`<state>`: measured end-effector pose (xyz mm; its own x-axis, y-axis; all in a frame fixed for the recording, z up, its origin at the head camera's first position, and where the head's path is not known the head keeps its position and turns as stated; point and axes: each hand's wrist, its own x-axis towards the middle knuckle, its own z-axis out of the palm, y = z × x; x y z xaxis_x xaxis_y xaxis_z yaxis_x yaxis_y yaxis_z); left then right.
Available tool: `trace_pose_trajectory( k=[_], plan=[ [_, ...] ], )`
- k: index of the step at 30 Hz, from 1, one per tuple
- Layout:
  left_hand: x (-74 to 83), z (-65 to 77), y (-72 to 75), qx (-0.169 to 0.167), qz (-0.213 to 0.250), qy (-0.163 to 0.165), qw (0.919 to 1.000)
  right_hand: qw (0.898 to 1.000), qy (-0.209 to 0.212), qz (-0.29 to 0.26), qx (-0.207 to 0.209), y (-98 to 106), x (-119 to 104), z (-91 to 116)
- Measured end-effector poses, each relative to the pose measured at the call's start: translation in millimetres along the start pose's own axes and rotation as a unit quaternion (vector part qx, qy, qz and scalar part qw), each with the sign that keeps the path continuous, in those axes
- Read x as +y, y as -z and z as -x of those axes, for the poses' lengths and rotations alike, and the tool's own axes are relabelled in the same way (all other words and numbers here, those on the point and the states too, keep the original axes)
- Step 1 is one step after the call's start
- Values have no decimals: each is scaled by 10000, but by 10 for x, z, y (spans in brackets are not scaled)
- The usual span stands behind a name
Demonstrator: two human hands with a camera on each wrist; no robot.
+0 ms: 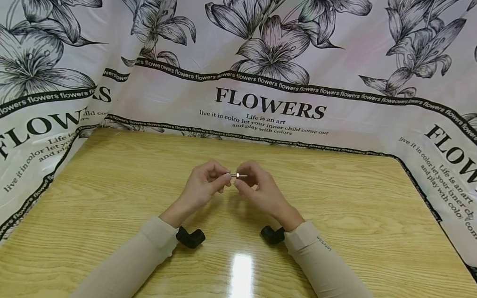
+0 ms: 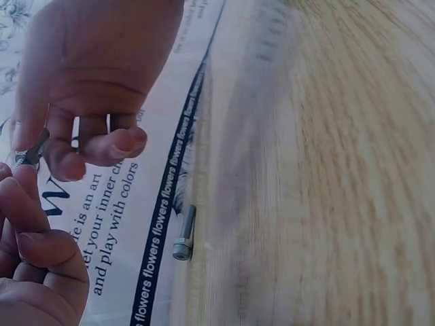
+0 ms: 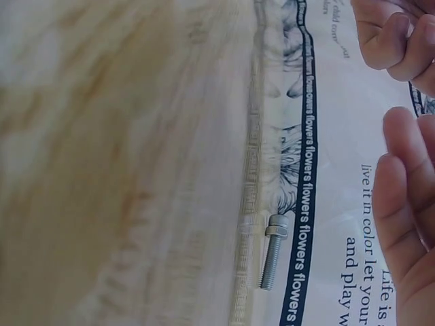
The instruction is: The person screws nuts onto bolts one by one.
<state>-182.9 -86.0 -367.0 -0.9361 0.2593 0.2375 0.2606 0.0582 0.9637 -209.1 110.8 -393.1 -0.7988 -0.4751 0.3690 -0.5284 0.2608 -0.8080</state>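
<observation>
Both hands meet over the middle of the table in the head view, around a small metal bolt with a nut (image 1: 237, 174). My left hand (image 1: 202, 183) pinches the left end between thumb and fingers. The right hand (image 1: 262, 189) has its thumb and finger close about the nut, with the shank running toward its palm. In the left wrist view the held bolt (image 2: 41, 142) shows between the fingertips at the left border. Another bolt with a nut near its head (image 2: 183, 234) appears apart from the fingers, against the table's far edge; this bolt (image 3: 273, 251) also shows in the right wrist view.
A glossy wood-grain table (image 1: 344, 201) spreads around the hands. Floral printed curtains (image 1: 267, 109) enclose its back and sides. Black wrist mounts (image 1: 190, 237) stick out at both sleeve cuffs. A bright light reflection lies on the tabletop near the front.
</observation>
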Motion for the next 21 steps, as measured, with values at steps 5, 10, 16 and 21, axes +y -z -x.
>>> trace_pose_trajectory(
  k=[5,10,16,21],
  plan=[
    [64,27,-5,-10,13,-24,10000,10000,49,-33,-43,6,-94,0],
    [-160,-27,11,-16,-16,-76,10000,9996,-77,251,-70,22,-155,1],
    [-225,-54,17,-47,4,-39,10000,9994,-143,305,-82,16,1,-7],
    [-96,-20,10,-75,53,-36,10000,9999,-49,138,-28,8,3,-2]
  ],
)
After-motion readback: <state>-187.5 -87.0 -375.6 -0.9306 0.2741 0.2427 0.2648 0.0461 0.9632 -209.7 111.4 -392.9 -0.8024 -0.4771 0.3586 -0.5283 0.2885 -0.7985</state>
